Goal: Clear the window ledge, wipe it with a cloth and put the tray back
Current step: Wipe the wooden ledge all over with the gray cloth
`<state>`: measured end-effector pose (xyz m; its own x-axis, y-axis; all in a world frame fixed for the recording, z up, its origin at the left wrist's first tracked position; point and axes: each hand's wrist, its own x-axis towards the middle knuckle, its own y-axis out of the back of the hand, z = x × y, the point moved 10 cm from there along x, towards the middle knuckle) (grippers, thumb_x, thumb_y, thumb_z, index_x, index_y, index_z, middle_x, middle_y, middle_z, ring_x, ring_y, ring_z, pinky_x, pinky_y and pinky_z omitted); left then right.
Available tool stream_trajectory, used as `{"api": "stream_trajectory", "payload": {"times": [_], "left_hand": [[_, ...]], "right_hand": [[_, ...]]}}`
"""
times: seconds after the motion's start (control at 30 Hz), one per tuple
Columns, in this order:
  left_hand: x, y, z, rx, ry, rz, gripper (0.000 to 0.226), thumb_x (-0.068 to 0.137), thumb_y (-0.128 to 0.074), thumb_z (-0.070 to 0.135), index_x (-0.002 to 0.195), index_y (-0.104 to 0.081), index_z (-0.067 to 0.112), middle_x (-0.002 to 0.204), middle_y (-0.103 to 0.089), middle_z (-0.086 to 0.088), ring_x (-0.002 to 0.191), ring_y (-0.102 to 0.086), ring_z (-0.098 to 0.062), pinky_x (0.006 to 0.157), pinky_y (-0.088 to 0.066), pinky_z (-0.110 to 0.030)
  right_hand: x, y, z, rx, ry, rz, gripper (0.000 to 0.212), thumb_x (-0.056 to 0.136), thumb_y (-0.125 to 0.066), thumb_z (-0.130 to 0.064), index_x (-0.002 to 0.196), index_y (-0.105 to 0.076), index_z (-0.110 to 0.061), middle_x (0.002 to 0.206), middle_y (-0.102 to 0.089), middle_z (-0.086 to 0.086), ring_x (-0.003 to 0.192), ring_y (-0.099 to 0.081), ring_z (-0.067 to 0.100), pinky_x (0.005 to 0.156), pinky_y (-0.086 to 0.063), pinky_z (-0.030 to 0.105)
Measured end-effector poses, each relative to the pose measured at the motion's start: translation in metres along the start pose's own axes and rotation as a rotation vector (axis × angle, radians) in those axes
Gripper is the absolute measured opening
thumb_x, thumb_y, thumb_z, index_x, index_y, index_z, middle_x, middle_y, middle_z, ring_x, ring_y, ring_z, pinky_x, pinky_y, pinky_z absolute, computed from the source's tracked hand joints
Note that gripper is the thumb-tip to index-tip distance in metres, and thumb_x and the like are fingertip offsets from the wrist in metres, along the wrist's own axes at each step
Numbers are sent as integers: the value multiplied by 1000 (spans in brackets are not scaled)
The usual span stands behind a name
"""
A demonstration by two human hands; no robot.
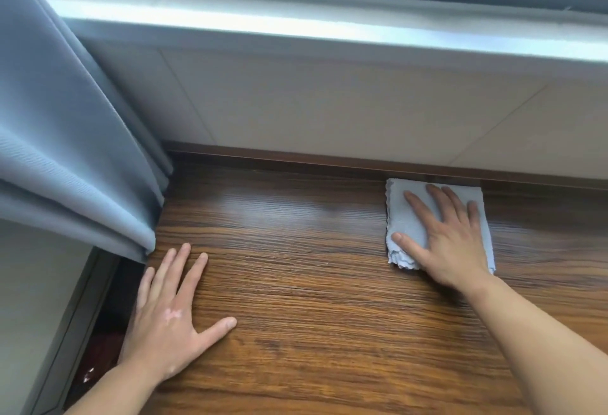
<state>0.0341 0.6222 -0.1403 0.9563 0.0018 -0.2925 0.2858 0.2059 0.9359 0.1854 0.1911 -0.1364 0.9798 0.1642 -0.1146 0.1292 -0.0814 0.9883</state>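
Pressing my right hand [450, 237] flat on the folded grey-blue cloth [406, 214], I have my fingers straight and spread across it, with the thumb reaching left towards its wavy edge. Nothing curls round the fabric; the palm simply bears down on it.

From the head view, the cloth lies on the far right part of the wooden window ledge [312, 299]. Its far edge sits up against the dark wood strip [296, 159] at the foot of the pale wall panel [329, 102].

My left hand [167, 316] rests well apart from it, flat on bare wood near the ledge's left edge. Its fingers are straight and fanned and its thumb points right. It holds nothing.

A grey-blue curtain [65, 151] hangs in heavy folds on the left, with its lower folds just beyond my left fingertips at the ledge's far left corner. Above the panel runs the bright window sill [296, 26].

Past the ledge's left edge there is a dark gap with something glossy and dark red [105, 349] in it. I cannot tell what that is.
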Motion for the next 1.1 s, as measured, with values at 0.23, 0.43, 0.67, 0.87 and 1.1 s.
{"api": "stream_trajectory", "payload": {"times": [0.23, 0.43, 0.67, 0.87, 1.1], "left_hand": [[0, 2, -2, -76, -61, 20, 107, 76, -32, 94, 161, -15, 31, 171, -1, 2, 157, 1, -18, 124, 1, -42], [-11, 11, -12, -201, -166, 48, 90, 84, -45, 72, 157, -32, 20, 169, -10, 4, 157, -1, -14, 125, 0, -35], [-21, 6, -21, -100, -239, 62, 89, 89, -34, 78, 158, -31, 22, 169, -12, -1, 157, -7, -20, 123, -9, -41], [-20, 8, -21, -156, -252, 123, 91, 82, -50, 75, 154, -40, 20, 167, -22, -3, 155, -16, -23, 120, -17, -45], [-22, 13, -25, -269, -257, 189, 95, 77, -61, 69, 154, -35, 21, 165, -26, 1, 154, -20, -20, 122, -16, -43]], "right_hand": [[-14, -12, -117, 83, -193, 62, 73, 91, -35, -74, 154, -41, -38, 163, -29, 8, 153, -18, 35, 118, -14, 69], [-122, -42, -253, 99, 253, 39, 73, 88, -53, -71, 152, -47, -38, 165, -35, 8, 154, -27, 36, 118, -17, 71], [-112, -32, -88, -29, -22, -60, 86, 89, -23, -86, 155, -42, -33, 166, -32, 8, 152, -30, 34, 117, -23, 66], [-33, -6, -55, -34, -320, 1, 92, 85, -16, -87, 156, -37, -32, 162, -31, 12, 149, -23, 33, 113, -28, 67], [40, -13, -212, -12, -6, 10, 80, 88, -31, -78, 156, -35, -36, 162, -34, 11, 149, -24, 37, 118, -18, 66]]}}
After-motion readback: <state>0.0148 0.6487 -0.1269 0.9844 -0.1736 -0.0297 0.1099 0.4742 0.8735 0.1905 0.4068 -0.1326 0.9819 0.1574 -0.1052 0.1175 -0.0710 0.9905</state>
